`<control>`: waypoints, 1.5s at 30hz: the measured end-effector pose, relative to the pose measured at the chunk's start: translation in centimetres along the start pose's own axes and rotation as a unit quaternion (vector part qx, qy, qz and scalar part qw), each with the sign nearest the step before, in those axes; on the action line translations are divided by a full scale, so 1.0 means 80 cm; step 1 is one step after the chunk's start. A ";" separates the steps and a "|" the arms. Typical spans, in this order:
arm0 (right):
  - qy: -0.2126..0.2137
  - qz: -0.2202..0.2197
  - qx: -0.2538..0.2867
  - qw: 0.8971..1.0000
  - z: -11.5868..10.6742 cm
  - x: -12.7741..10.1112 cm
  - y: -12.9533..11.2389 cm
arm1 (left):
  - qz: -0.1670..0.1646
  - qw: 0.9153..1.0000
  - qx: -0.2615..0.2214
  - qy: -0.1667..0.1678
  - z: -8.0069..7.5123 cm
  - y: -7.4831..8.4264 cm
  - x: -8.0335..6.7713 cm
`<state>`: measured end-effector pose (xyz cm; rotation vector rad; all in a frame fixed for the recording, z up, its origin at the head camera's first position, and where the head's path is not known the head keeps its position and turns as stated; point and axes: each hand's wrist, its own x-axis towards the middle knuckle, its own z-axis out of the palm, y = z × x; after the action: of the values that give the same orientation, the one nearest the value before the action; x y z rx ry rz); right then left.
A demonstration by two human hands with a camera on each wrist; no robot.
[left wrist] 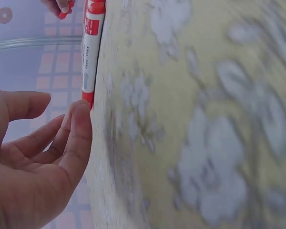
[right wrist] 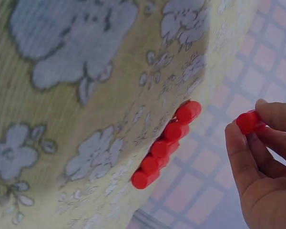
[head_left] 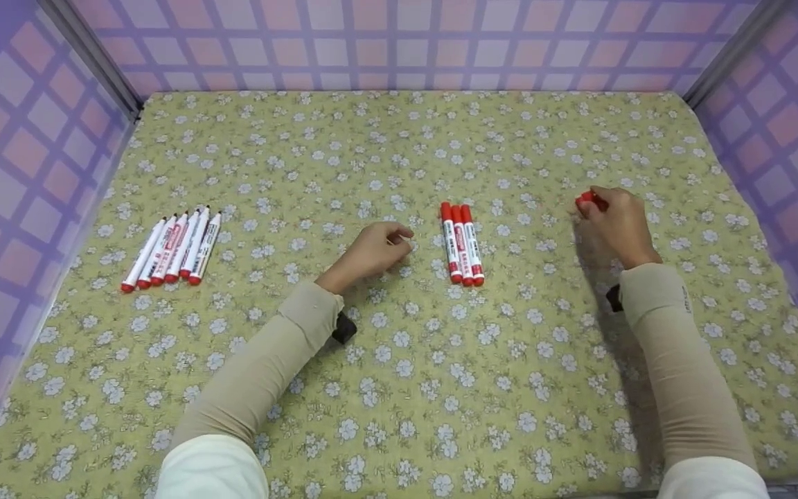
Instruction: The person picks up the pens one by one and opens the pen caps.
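Observation:
My right hand (head_left: 622,220) pinches a red marker cap (right wrist: 246,122) between thumb and fingers, raised off the cloth. Beside it, a slanted row of several red caps (right wrist: 159,149) sits on the cloth in the right wrist view; the hand partly hides them in the head view. Nothing is held in my left hand (head_left: 373,249), whose fingers curve loosely with a gap to the thumb. Just right of it lie three capped red markers (head_left: 462,242), side by side. At the left, several uncapped white markers (head_left: 172,248) with red ends lie in a row, dark tips pointing away.
A yellow-green floral cloth (head_left: 385,152) covers the table. Purple and pink checked panels (head_left: 413,45) stand at the back and both sides, with grey posts (head_left: 91,55) at the corners. A small black device sits at each wrist.

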<state>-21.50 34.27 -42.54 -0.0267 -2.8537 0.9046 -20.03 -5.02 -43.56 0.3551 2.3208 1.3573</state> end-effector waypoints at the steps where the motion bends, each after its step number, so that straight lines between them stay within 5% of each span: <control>1: 0.000 0.009 0.003 1.000 -0.002 0.001 0.002 | -0.004 1.000 -0.005 -0.004 0.002 0.001 0.003; 15: 0.000 0.137 0.091 0.986 -0.028 0.005 0.040 | -0.054 0.993 -0.096 -0.032 0.027 0.015 0.031; 25: 0.001 0.213 0.083 0.974 -0.035 0.011 0.057 | -0.066 0.988 -0.136 -0.035 0.038 0.020 0.045; 45: -0.038 0.258 0.090 0.961 -0.045 0.013 0.081 | -0.078 0.996 -0.038 0.011 0.053 0.034 0.067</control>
<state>-22.16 41.68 -43.25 -0.7593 -2.8646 1.2747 -22.65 1.85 -44.23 0.1323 2.2543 1.3733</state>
